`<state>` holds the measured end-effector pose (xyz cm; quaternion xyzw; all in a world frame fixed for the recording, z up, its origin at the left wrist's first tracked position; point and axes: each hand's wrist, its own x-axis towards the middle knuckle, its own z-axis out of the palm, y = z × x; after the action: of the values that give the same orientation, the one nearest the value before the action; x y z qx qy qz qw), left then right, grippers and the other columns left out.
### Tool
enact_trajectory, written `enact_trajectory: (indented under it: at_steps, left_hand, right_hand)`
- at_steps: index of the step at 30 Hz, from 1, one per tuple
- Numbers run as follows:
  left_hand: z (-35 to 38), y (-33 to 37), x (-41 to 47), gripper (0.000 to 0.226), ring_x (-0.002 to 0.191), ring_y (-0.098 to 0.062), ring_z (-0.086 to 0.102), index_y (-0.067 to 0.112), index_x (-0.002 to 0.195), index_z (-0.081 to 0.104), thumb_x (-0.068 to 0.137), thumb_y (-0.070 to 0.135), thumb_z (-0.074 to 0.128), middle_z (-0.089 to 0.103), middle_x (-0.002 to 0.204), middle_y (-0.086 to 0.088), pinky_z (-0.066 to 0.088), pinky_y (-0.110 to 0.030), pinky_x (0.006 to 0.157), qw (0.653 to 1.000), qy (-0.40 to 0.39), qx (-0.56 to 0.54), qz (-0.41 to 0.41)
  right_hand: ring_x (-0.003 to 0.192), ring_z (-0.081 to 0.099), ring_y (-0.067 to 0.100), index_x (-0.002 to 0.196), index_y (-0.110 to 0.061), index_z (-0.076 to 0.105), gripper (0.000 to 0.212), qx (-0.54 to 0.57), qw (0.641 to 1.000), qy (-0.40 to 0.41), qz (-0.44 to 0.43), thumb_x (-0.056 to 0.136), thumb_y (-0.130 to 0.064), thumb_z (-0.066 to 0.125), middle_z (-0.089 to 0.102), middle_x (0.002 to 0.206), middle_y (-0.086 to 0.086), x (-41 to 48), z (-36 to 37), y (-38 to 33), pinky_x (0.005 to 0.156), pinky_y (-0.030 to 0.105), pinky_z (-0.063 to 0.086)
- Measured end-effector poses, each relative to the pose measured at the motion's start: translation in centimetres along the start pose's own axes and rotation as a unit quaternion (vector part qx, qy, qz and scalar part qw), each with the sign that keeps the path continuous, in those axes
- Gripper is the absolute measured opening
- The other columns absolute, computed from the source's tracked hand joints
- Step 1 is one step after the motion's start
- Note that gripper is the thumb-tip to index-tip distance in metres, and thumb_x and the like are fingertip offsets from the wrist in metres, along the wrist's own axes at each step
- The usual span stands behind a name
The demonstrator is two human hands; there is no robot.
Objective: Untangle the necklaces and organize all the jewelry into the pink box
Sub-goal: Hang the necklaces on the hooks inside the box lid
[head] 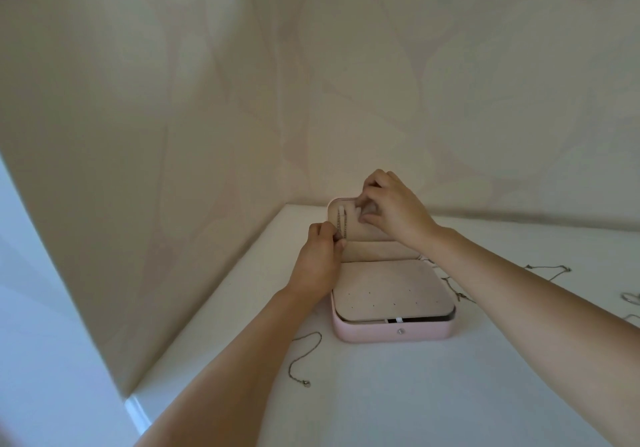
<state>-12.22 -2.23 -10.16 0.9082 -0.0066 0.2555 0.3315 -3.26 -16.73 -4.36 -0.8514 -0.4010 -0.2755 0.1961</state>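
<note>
One chain (341, 224) hangs in two strands down the inner face of the lid (377, 250) of the pink box (391, 335), towards the lid's left side. The box stands open on the white table (381, 394), with its lid upright near the wall (311, 100).

Left hand (318, 259): thumb and fingertips pinch the lower end of the chain, just above the lid's pocket. Right hand (394, 204): fingers curled in at the lid's top edge, beside the chain's upper end. Whether they grip anything cannot be told.

Handling, as judged: the chain is light, limp and fine-linked, likely slippery, and apt to kink or knot if bunched. It is best taken at its ends or clasp and kept lightly taut. The upright lid looks light and may tip under a hard pull.

A perforated panel (388, 290) covers the base, and a snap stud (400, 331) sits on the front wall.

Outstanding items on the table:
- one loose necklace (306, 383) left of the box;
- a second necklace (459, 296) just beside the box's right wall;
- a third necklace (530, 266) farther right;
- small metal pieces (628, 297) at the right edge, too small to identify.

No brand, label or legible writing is found anywhere.
</note>
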Motion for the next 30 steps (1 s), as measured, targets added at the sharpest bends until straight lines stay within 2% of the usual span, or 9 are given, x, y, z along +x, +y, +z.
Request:
enact_trajectory:
  at_steps: [6, 9, 12, 16, 19, 21, 23, 25, 30]
  left_hand:
    - [-0.1, -0.4, 0.3, 0.016, 0.082, -0.020, 0.046, 0.003, 0.104, 0.049, 0.099, 0.018, 0.044, 0.046, 0.107, -0.010, 0.034, -0.024, 0.069, 1.000, -0.008, 0.004, 0.004]
    - [-0.1, -0.7, 0.5, 0.016, 0.082, -0.018, 0.045, 0.006, 0.102, 0.050, 0.098, 0.020, 0.044, 0.047, 0.103, -0.008, 0.032, -0.022, 0.068, 1.000, -0.020, 0.004, 0.000]
    - [-0.8, -1.2, 0.8, 0.010, 0.076, -0.012, 0.043, 0.011, 0.095, 0.048, 0.098, 0.020, 0.045, 0.046, 0.098, -0.005, 0.028, -0.016, 0.060, 1.000, -0.023, -0.009, 0.002]
    - [-2.5, -3.1, 1.9, 0.010, 0.069, -0.011, 0.042, 0.013, 0.089, 0.048, 0.095, 0.019, 0.050, 0.050, 0.092, -0.007, 0.031, -0.012, 0.057, 1.000, 0.017, -0.003, -0.015]
    - [-3.1, -3.8, 2.1, 0.010, 0.075, -0.014, 0.044, 0.008, 0.094, 0.052, 0.095, 0.018, 0.050, 0.050, 0.096, -0.007, 0.025, -0.019, 0.057, 0.998, 0.045, 0.000, -0.046]
    - [-3.2, -3.8, 1.9, 0.015, 0.078, -0.014, 0.044, 0.005, 0.100, 0.054, 0.097, 0.018, 0.048, 0.048, 0.099, -0.006, 0.025, -0.020, 0.060, 0.996, 0.059, -0.004, -0.062]
    - [-3.6, -3.9, 1.7, 0.018, 0.081, -0.015, 0.044, 0.004, 0.104, 0.054, 0.097, 0.019, 0.048, 0.047, 0.101, -0.007, 0.026, -0.019, 0.064, 0.995, 0.069, -0.002, -0.077]
    - [-4.1, -4.4, 1.7, 0.020, 0.083, -0.016, 0.045, 0.003, 0.106, 0.055, 0.096, 0.020, 0.049, 0.048, 0.101, -0.008, 0.028, -0.019, 0.067, 0.994, 0.065, 0.004, -0.087]
    - [-4.3, -4.9, 1.2, 0.020, 0.081, -0.018, 0.048, -0.001, 0.104, 0.058, 0.094, 0.016, 0.052, 0.054, 0.091, -0.007, 0.026, -0.022, 0.060, 0.994, 0.048, -0.013, -0.097]
  right_hand:
    - [0.094, 0.045, 0.013, 0.083, -0.008, 0.067, 0.008, -0.020, 1.000, 0.001, 0.002, 0.079, -0.011, 0.073, 0.053, 0.100, -0.001, -0.1, 0.1, -0.9, 0.063, 0.010, 0.028]
    - [0.095, 0.047, 0.017, 0.084, -0.006, 0.067, 0.007, -0.025, 1.000, -0.016, -0.007, 0.079, -0.009, 0.072, 0.056, 0.101, 0.002, 0.0, 0.4, -1.1, 0.071, 0.017, 0.035]
    - [0.100, 0.050, 0.016, 0.099, -0.010, 0.066, 0.018, -0.058, 0.998, -0.021, -0.002, 0.083, -0.019, 0.068, 0.056, 0.107, 0.001, -0.4, 0.5, -2.0, 0.074, 0.037, 0.048]
    - [0.084, 0.053, 0.015, 0.089, -0.006, 0.065, 0.011, 0.037, 0.988, 0.052, -0.140, 0.080, -0.011, 0.068, 0.062, 0.089, 0.008, -4.1, -0.6, -6.8, 0.072, 0.020, 0.032]
    - [0.079, 0.055, 0.014, 0.095, -0.007, 0.067, 0.014, 0.129, 0.966, -0.042, -0.221, 0.090, -0.015, 0.057, 0.063, 0.088, 0.005, -9.3, -0.5, -10.7, 0.070, 0.025, 0.045]
    - [0.104, 0.058, 0.015, 0.118, -0.009, 0.063, 0.033, 0.149, 0.951, -0.166, -0.212, 0.095, -0.028, 0.049, 0.063, 0.117, 0.005, -12.0, 0.2, -11.9, 0.089, 0.024, 0.046]
    - [0.137, 0.031, 0.005, 0.142, -0.016, 0.041, 0.051, 0.149, 0.930, -0.286, -0.174, 0.098, -0.042, 0.037, 0.038, 0.149, -0.001, -13.5, 0.5, -12.2, 0.112, 0.015, 0.021]
    - [0.143, 0.004, -0.001, 0.149, -0.024, 0.024, 0.053, 0.123, 0.919, -0.336, -0.169, 0.100, -0.042, 0.028, 0.016, 0.158, -0.007, -13.9, 0.1, -11.7, 0.114, 0.012, -0.001]
    - [0.141, -0.010, -0.007, 0.145, -0.048, 0.019, 0.047, 0.123, 0.907, -0.381, -0.130, 0.099, -0.049, 0.027, 0.004, 0.158, -0.016, -15.7, -2.0, -9.7, 0.117, 0.020, -0.006]
